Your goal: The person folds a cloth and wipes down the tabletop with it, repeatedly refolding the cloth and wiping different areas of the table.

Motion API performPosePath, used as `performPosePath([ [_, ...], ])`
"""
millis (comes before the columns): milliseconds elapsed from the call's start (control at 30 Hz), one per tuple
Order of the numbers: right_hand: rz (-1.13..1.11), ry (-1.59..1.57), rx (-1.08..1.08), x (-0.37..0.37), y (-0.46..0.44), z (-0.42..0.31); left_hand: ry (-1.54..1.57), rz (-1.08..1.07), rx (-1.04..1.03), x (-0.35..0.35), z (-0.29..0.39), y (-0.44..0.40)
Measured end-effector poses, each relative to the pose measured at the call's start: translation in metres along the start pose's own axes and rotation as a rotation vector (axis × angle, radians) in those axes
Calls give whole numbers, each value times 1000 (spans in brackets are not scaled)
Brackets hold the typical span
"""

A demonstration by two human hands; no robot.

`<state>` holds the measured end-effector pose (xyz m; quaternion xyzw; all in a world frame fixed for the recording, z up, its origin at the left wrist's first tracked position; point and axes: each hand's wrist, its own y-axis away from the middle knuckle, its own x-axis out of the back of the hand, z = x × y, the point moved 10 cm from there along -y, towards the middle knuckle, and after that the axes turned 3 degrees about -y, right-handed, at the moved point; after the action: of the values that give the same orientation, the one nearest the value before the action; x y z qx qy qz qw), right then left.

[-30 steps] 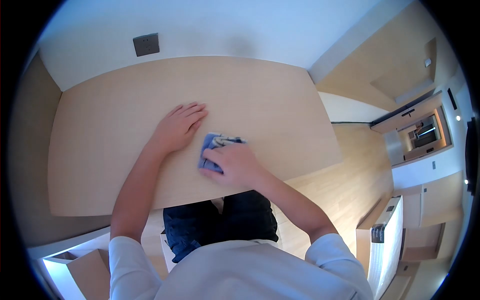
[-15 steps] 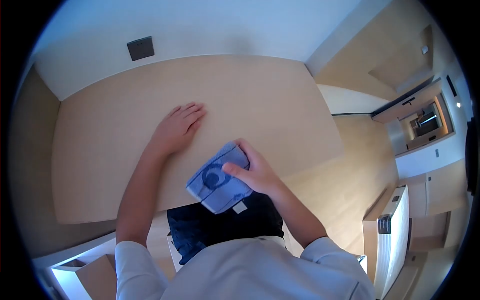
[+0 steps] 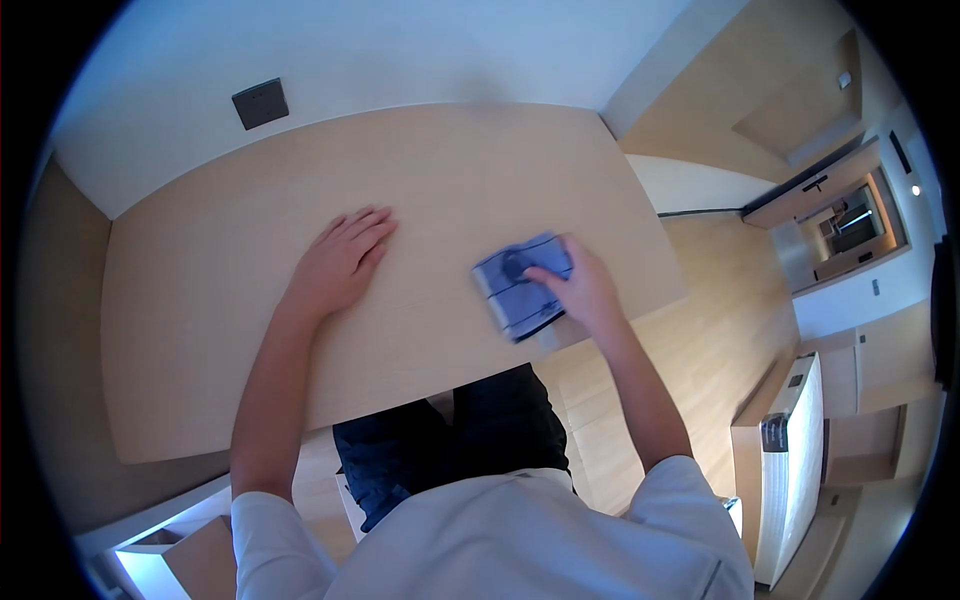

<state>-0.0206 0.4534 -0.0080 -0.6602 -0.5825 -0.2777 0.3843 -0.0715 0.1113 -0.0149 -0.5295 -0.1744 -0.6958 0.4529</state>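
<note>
A folded blue cloth [image 3: 515, 290] with dark lines and a dark round pattern is gripped by my right hand [image 3: 590, 288], thumb on top and fingers behind it. It is over the right part of the wooden desk [image 3: 220, 340], near the front edge; whether it touches the surface I cannot tell. My left hand [image 3: 340, 260] lies flat, palm down, on the desk left of the cloth, its fingers stretched out and holding nothing. A small white tag hangs blurred below the cloth.
A dark socket plate [image 3: 260, 104] is on the white wall behind the desk. Right of the desk lies wooden floor [image 3: 720, 270], with a mattress [image 3: 795, 470] beyond. An open box-like cabinet [image 3: 185, 555] stands at lower left. My legs [image 3: 450, 420] are at the front edge.
My right hand has carried the cloth from above my lap to the right and farther over the desk. The left hand stays on the desk with a slight shift left in view.
</note>
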Motion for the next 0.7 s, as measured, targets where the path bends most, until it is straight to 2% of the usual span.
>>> performPosePath([
  [267,194,78,-213,100,-18,152,-1,-12,17,3,3,-1],
  [467,393,67,-328,148,-24,236,12,-57,66,5,2,-1],
  [600,459,169,-355,161,-36,251,168,21,2,13,-6,1],
  [700,493,132,-333,163,-43,254,435,46,222,2,-35,3],
])
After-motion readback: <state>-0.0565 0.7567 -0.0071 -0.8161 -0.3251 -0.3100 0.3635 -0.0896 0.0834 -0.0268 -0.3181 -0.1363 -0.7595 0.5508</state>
